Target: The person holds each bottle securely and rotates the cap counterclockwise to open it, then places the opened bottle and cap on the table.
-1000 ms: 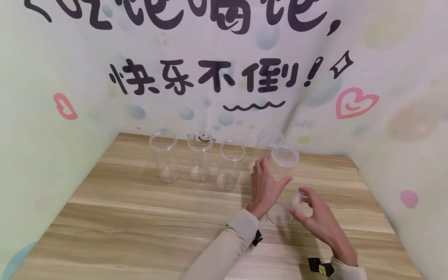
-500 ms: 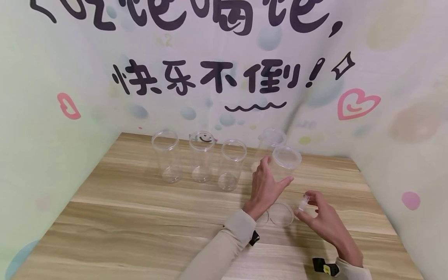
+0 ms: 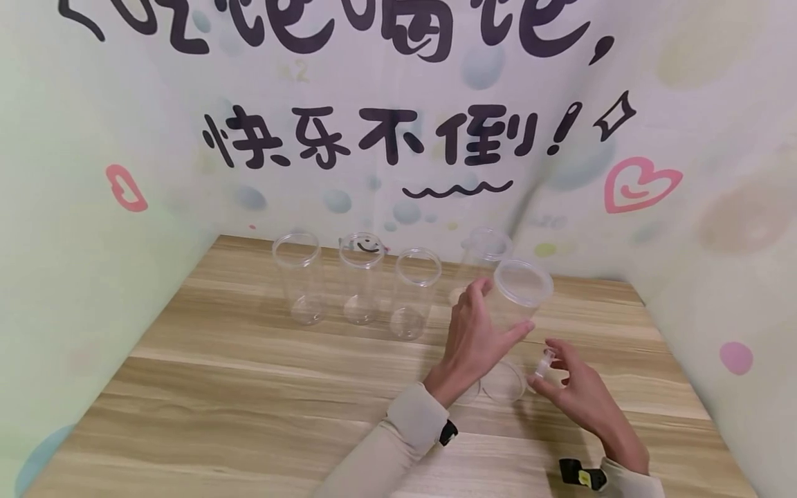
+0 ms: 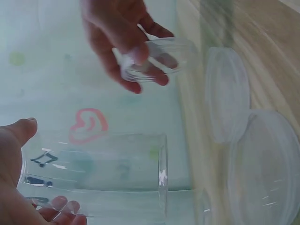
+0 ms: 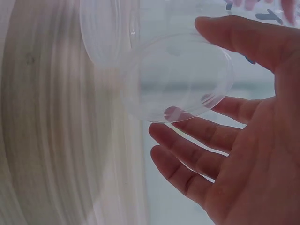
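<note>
I've got colourless clear jars (image 3: 514, 303), clear lids (image 4: 265, 168); tan bench (image 3: 218, 387), streaky wood grain; beige sleeves (image 3: 373, 456); black wrist strap (image 3: 569, 472), yellow patch (image 3: 584, 478); whitish wall (image 3: 156, 111), black lettering (image 3: 391, 135), pink hearts (image 3: 643, 185), pale blue dots (image 3: 407, 212).

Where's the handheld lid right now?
In the head view's right half, the handheld lid is pinched in the right hand, just right of two lids on the table, near the cup in the left hand.

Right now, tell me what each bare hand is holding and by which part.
The left hand grips a tall, clear, cylindrical plastic cup around its side; the right hand holds a flat, round, clear plastic lid by its edge.
</note>
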A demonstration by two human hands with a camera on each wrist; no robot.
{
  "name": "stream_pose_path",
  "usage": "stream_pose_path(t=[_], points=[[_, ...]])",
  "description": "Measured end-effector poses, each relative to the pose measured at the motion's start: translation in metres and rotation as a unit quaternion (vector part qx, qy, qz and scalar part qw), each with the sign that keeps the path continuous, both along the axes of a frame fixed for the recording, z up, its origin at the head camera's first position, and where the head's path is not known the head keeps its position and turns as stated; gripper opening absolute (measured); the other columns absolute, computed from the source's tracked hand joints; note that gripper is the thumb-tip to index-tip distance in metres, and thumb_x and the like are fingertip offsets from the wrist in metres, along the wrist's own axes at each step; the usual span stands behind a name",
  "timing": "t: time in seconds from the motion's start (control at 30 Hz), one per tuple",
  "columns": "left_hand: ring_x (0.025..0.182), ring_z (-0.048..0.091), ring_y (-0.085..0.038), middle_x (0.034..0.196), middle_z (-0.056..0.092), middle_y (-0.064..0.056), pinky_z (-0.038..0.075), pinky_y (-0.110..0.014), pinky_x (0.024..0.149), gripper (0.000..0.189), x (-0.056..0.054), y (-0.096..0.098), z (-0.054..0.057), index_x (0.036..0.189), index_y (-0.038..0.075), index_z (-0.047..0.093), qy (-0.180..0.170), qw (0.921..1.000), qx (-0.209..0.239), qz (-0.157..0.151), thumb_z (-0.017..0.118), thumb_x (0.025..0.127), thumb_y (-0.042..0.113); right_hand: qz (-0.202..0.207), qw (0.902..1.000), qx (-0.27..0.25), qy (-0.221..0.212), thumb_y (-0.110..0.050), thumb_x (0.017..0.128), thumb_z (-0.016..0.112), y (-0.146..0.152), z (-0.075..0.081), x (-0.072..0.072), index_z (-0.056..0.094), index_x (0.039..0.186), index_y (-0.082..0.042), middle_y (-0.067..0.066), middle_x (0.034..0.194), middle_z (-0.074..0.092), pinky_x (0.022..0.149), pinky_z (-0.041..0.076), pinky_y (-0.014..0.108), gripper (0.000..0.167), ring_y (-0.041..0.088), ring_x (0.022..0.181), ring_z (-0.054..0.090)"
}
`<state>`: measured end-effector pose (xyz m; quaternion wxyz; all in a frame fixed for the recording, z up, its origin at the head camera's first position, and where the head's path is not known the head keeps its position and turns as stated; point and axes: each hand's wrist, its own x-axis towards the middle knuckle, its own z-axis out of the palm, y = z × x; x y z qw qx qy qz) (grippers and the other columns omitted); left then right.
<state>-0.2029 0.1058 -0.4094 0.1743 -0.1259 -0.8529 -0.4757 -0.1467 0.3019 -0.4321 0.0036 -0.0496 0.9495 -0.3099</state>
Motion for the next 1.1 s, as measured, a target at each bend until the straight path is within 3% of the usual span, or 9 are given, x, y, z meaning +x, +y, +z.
stream_pose_path(t=[0.2,0.47,0.7,0.93,1.1], points=[[0.116,0.059,-0.021,0.131,0.06,-0.007,0.051,-0.036,0.091,0.087,0.014,-0.016,0.014,0.138,0.008,0.041,0.041,0.9986,0.004,-0.033,0.084,0.074,0.049,0.005,1.0,-0.005,-0.007,-0.028,0.088,0.075,0.002,-0.005,-0.002,0.044,0.141,0.005,0.028,0.131,0.056,0.085,0.053,0.053,0.07,0.045,0.117,0.056],[0.117,0.059,-0.018,0.131,0.059,-0.008,0.051,-0.034,0.091,0.089,0.028,-0.039,0.026,0.139,0.007,0.041,0.06,0.9955,0.019,-0.071,0.085,0.073,0.049,0.013,0.9998,-0.016,-0.004,-0.026,0.088,0.076,0.004,-0.01,-0.003,0.044,0.14,0.007,0.031,0.136,0.052,0.086,0.053,0.054,0.07,0.048,0.119,0.054],[0.113,0.06,-0.02,0.125,0.062,-0.01,0.052,-0.034,0.088,0.087,0.031,-0.064,0.034,0.136,0.005,0.042,0.063,0.9945,0.047,-0.068,0.087,0.072,0.044,0.007,0.9995,-0.026,-0.013,-0.025,0.087,0.077,0.008,-0.013,-0.003,0.041,0.141,0.008,0.033,0.135,0.051,0.09,0.052,0.055,0.072,0.05,0.122,0.052],[0.117,0.059,-0.027,0.125,0.061,-0.01,0.051,-0.046,0.092,0.089,0.032,-0.089,0.042,0.14,0.005,0.039,0.045,0.9925,0.094,-0.064,0.087,0.072,0.037,0.016,0.9994,-0.021,-0.021,-0.028,0.085,0.079,0.017,-0.011,0.001,0.038,0.142,0.008,0.035,0.135,0.05,0.092,0.051,0.056,0.079,0.049,0.117,0.055],[0.119,0.057,-0.026,0.126,0.06,-0.01,0.049,-0.048,0.095,0.088,0.033,-0.105,0.045,0.14,0.006,0.038,0.037,0.9925,0.098,-0.063,0.087,0.073,0.035,0.031,0.9989,-0.005,-0.036,-0.027,0.082,0.081,0.024,-0.012,0.002,0.032,0.146,0.007,0.035,0.136,0.05,0.092,0.049,0.058,0.088,0.052,0.122,0.051]])
